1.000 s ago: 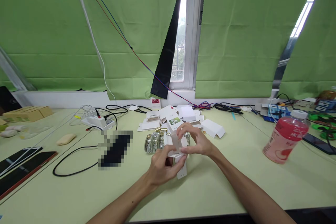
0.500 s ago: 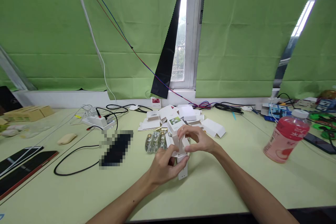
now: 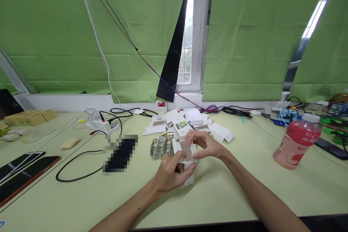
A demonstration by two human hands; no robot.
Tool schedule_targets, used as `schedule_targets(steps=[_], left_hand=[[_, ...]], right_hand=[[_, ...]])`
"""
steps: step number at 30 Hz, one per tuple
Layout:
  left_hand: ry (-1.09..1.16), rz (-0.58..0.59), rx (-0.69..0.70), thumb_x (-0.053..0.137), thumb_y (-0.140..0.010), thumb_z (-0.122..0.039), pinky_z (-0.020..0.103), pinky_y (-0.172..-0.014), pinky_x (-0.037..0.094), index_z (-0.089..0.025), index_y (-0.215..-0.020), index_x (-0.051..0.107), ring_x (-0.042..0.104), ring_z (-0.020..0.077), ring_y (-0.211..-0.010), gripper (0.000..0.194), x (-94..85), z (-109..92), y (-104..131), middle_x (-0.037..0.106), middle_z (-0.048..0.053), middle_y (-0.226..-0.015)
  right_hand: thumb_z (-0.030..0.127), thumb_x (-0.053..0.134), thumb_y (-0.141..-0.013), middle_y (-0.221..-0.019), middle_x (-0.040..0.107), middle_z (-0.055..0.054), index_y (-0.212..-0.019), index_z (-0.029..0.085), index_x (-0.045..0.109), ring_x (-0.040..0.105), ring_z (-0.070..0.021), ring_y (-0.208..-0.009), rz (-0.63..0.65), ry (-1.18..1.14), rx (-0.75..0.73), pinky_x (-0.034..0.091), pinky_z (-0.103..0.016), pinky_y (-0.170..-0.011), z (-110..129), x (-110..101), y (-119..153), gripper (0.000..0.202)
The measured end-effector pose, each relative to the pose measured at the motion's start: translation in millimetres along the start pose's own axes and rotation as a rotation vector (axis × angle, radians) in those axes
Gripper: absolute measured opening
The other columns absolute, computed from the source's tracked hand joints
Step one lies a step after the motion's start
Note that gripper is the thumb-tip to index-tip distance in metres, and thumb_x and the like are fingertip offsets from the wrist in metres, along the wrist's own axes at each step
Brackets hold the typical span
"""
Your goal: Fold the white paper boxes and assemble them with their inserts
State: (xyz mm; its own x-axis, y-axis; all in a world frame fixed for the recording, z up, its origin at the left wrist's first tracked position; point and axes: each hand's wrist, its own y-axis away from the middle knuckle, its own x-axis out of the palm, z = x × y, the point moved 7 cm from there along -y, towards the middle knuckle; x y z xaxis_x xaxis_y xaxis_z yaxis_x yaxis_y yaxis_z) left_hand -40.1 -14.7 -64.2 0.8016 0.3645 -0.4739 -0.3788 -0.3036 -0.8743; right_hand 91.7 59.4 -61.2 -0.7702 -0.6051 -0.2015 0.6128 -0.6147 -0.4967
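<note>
1. Very little has moved: over the last second the hands and the carton between them have drifted slightly rightward, while the pink bottle (image 3: 297, 142) stays where it stood.
2. The white carton (image 3: 192, 149) is in both hands near the middle of the surface (image 3: 231, 188), its flaps spread.
3. The left hand (image 3: 170, 174) pinches its near side between thumb and index finger; the other fingers are tucked mostly out of sight.
4. The right hand (image 3: 208, 145) has thumb and fingers bent around the carton's right-hand panel; where the fingertips press is partly hidden, as is the carton's inside.
5. Just left of it, a row of shiny wrapped packets (image 3: 162, 146) runs in behind the fingers, so its far end is covered; I can't make out what's wrapped.
6. A box face with a green picture (image 3: 181, 125) shows directly behind; I can't tell if it joins the held carton.
7. The loose white cardboard (image 3: 221, 132) beyond overlaps too much to count. One small box (image 3: 158, 119) there carries a barcode, too tiny to read.
8. The bottle's label has Chinese characters; 水 is legible.
9. A dark object (image 3: 121, 156) on the left is blotted into squares, unidentifiable.
10. A red-edged slab (image 3: 29, 177) is cut off at the left.
</note>
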Motion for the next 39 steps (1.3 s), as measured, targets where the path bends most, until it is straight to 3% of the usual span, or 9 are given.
schedule_targets(steps=[10,15,20,23,29,39], left_hand=[[0.002,-0.025,0.035,0.071,-0.086,-0.023,0.018,-0.039,0.034,-0.02,-0.084,0.049,0.037,0.0045,-0.032,0.022,-0.6,-3.3,-1.1,0.043,-0.014,-0.042],[0.001,-0.035,0.038,0.073,-0.084,-0.022,0.018,-0.039,0.034,-0.02,-0.083,0.051,0.036,0.0042,-0.033,0.023,-0.7,-1.6,0.3,0.043,-0.014,-0.043],[-0.003,-0.036,0.049,0.073,-0.086,-0.024,0.018,-0.04,0.035,-0.019,-0.083,0.052,0.036,0.0041,-0.033,0.021,-0.3,-1.6,1.1,0.043,-0.014,-0.043],[-0.01,-0.042,0.058,0.072,-0.087,-0.025,0.018,-0.041,0.035,-0.019,-0.083,0.053,0.036,0.0042,-0.033,0.021,-0.6,-2.5,0.7,0.043,-0.014,-0.043],[0.002,-0.037,0.058,0.073,-0.086,-0.025,0.019,-0.041,0.035,-0.019,-0.082,0.053,0.036,0.0044,-0.034,0.022,0.3,-0.2,2.2,0.043,-0.014,-0.042],[0.07,-0.023,0.05,0.061,-0.093,-0.019,0.021,-0.042,0.031,-0.019,-0.079,0.053,0.031,0.0054,-0.034,0.015,-1.7,-2.3,-1.0,0.038,-0.013,-0.042]], right_hand=[[0.029,0.094,-0.061,-0.093,0.058,-0.003,-0.08,0.019,0.068,0.055,-0.0179,-0.088,0.05,-0.037,0.023,0.046,-0.03,-0.073,-6.1,0.0,2.5,0.034],[0.04,0.094,-0.062,-0.094,0.059,-0.005,-0.081,0.019,0.07,0.056,-0.0193,-0.091,0.046,-0.055,0.041,0.046,-0.032,-0.079,-7.8,-1.3,2.5,0.037],[0.057,0.076,-0.08,-0.092,0.059,-0.006,-0.078,0.017,0.071,0.056,-0.0199,-0.089,0.021,-0.061,0.05,0.043,-0.032,-0.077,-1.1,-0.1,2.7,0.041],[0.053,0.073,-0.086,-0.091,0.059,-0.006,-0.076,0.017,0.071,0.056,-0.0185,-0.086,-0.007,-0.045,0.071,0.042,-0.03,-0.073,1.4,0.6,3.1,0.038],[0.038,0.079,-0.083,-0.087,0.061,-0.005,-0.074,0.017,0.07,0.055,-0.0167,-0.081,-0.056,-0.057,0.084,0.041,-0.028,-0.07,-1.3,-1.0,3.2,0.025],[0.036,0.081,-0.078,-0.087,0.065,-0.003,-0.089,0.018,0.067,0.055,-0.0141,-0.075,-0.212,-0.063,0.156,0.043,-0.027,-0.068,-12.6,-10.8,4.9,0.025]])
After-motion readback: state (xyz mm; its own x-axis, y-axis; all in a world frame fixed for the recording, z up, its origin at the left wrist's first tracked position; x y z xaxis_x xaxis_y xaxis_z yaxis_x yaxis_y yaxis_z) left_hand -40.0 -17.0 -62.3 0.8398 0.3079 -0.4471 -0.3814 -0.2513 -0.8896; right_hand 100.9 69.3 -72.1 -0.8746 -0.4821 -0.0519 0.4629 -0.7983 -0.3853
